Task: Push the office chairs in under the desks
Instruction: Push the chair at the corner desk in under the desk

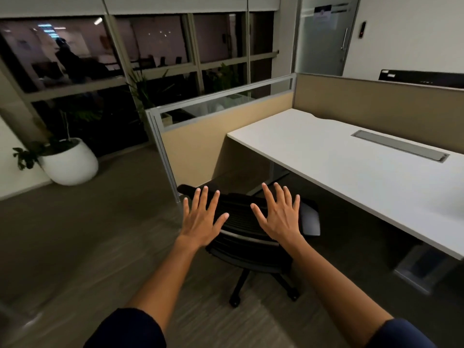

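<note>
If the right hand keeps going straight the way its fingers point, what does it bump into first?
Most likely the black chair: the right hand hovers open above its backrest, fingers aimed forward toward the gap under the white desk. Depth is hard to judge, so it might pass just over the chair.

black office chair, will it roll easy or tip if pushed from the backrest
The office chair sits on a star base with casters, so it likely rolls readily on the flat floor. Pushed high at the backrest, it may swivel or veer. Its wide base makes tipping unlikely.
</note>
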A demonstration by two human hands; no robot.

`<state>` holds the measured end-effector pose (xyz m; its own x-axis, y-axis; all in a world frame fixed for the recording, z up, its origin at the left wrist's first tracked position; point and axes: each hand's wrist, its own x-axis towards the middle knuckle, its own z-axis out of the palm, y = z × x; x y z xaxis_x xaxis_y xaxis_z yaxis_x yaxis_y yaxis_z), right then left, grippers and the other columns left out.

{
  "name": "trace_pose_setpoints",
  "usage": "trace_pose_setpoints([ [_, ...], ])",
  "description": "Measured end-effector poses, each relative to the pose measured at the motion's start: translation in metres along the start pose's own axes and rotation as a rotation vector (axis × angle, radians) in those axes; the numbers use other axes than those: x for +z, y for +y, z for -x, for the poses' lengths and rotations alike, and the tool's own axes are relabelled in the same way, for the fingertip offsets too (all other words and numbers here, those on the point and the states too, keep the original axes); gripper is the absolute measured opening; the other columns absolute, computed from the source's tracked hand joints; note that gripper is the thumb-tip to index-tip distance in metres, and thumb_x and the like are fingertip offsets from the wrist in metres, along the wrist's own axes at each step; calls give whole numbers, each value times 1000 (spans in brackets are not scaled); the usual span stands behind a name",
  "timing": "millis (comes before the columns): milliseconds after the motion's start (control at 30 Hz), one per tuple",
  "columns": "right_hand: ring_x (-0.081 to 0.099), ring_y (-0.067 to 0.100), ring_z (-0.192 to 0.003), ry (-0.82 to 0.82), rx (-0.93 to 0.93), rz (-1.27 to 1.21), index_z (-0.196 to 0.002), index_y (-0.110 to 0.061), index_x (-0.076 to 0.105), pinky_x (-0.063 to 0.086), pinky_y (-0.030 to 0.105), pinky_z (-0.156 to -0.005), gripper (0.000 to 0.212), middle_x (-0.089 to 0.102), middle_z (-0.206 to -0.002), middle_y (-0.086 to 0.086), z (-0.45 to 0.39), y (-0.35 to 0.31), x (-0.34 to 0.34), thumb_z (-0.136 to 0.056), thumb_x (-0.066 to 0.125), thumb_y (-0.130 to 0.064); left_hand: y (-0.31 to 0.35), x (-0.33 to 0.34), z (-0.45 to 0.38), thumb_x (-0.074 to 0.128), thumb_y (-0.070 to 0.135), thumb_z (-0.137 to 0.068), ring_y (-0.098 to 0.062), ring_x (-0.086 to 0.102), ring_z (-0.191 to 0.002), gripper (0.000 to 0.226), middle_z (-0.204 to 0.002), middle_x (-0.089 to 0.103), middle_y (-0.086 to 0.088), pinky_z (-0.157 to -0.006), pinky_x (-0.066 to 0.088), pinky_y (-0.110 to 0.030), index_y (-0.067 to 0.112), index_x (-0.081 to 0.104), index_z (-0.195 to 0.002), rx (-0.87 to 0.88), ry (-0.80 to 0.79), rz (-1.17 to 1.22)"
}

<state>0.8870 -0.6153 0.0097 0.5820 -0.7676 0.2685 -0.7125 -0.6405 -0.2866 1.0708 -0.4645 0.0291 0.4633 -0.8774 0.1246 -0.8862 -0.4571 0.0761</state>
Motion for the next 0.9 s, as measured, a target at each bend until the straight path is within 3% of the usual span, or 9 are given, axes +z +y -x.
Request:
trace_pose_setpoints([
  [167, 12, 33, -155, -17, 63, 13, -159, -35, 13, 7, 61, -122, 81, 19, -167, 9, -47, -4, 21, -90, 13, -78, -28, 13, -61, 23, 63, -101, -26, -11, -156, 74, -170, -5, -10, -122, -8, -55, 27, 0, -161, 51, -41, 1],
  [267, 14, 32, -154, -82, 121, 46, -159, -36, 11, 11, 59, -123, 78, 21, -166, 9, -60, 1, 37, -93, 20, -76, -43, 28, -95, 19, 64, -100, -23, -3, -157, 73, -169, 10, -10, -123, -7, -55, 24, 12, -161, 88, -121, 12],
  [367, 33, 30, -148, -97, 141, 161, -158, -34, 15, 27, 53, -121, 82, 37, -159, 9, -66, 2, 47, -91, 15, -80, -54, 45, -125, 19, 66, -100, -23, 10, -156, 73, -165, 28, -8, -123, -1, -55, 20, 30, -157, 133, -221, 46],
  [467, 58, 25, -122, -35, 162, 239, -156, -31, 27, 48, 42, -101, 83, 60, -136, 6, -71, -1, 51, -91, 12, -81, -66, 54, -151, 20, 67, -100, -25, 38, -145, 72, -147, 55, -8, -122, 15, -53, 19, 50, -144, 228, -225, 59],
  [533, 66, 21, -101, -18, 187, 293, -153, -31, 35, 52, 39, -87, 85, 68, -116, 4, -71, -2, 50, -89, 9, -81, -70, 51, -164, 19, 70, -97, -26, 60, -120, 74, -120, 70, -7, -110, 37, -49, 20, 66, -124, 302, -239, 65],
  [600, 67, 19, -92, -19, 223, 297, -147, -31, 45, 51, 41, -86, 90, 71, -101, 2, -66, -6, 53, -87, 4, -83, -76, 49, -170, 19, 76, -94, -27, 67, -100, 78, -101, 72, -6, -89, 49, -43, 20, 71, -105, 376, -270, 78],
  [700, 68, 18, -95, -2, 270, 270, -137, -31, 57, 51, 40, -91, 94, 74, -101, -1, -61, -10, 53, -84, 4, -87, -78, 51, -173, 22, 80, -91, -29, 68, -89, 80, -93, 72, -6, -77, 50, -40, 17, 71, -93, 476, -217, 88],
  [900, 72, 21, -90, 64, 399, 196, -120, -21, 70, 52, 37, -84, 98, 77, -96, 2, -64, -40, 58, -82, 12, -90, -99, 51, -185, 26, 78, -91, -28, 67, -73, 75, -77, 68, -7, -66, 51, -38, 15, 64, -76, 624, -121, 95],
])
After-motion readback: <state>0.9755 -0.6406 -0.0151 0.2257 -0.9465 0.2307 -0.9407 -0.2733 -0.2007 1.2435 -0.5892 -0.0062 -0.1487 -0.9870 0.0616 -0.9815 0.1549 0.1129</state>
